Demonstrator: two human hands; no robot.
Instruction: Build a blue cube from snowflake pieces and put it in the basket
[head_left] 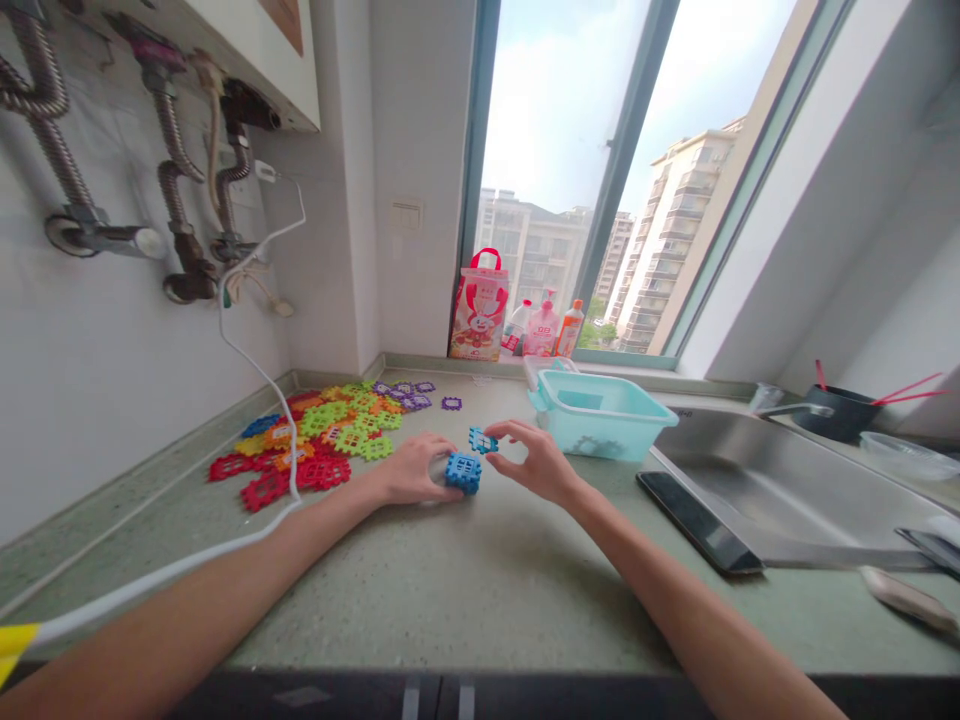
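My left hand [411,470] rests on the green countertop [480,580] with its fingers closed around a small blue cube [463,472] built from interlocking plastic tiles. My right hand [534,462] pinches a single blue tile [483,440] between thumb and fingers, holding it just above the cube's top right corner. A spread of loose tiles [322,440] in red, orange, yellow, green and purple lies on the counter to the left of my left hand.
A pale blue plastic bin [600,412] stands right behind my right hand. A steel sink [780,490] and a dark phone [697,522] lie to the right. A white cable [255,370] crosses the counter at left. A red bag [478,308] and bottles [544,328] stand by the window.
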